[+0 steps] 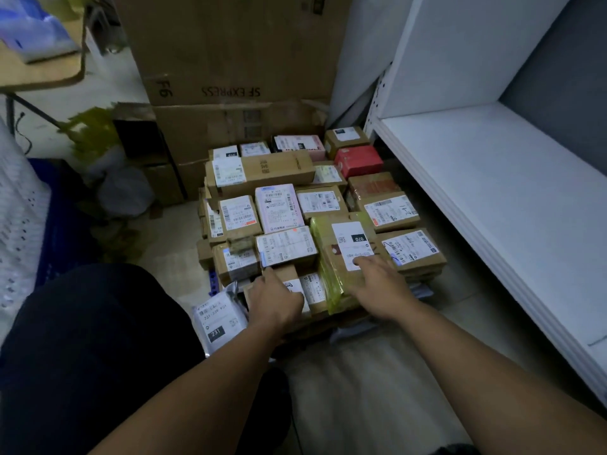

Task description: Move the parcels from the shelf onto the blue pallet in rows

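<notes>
Mostly brown, white-labelled parcels (279, 210) lie in packed rows.

Tall cardboard carton (230, 44), table (49, 73) — far left

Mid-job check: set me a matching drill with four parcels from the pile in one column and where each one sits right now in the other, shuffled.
Column A
1. red box
2. long cardboard box
3. yellow-taped parcel
4. grey poly bag marked 231

Column B
a. under the right hand
b. nearest the camera, on the left
c. far right, beside the white shelf
d. lying crosswise on top of the far rows

Pairs: 1-c, 2-d, 3-a, 4-b
</notes>
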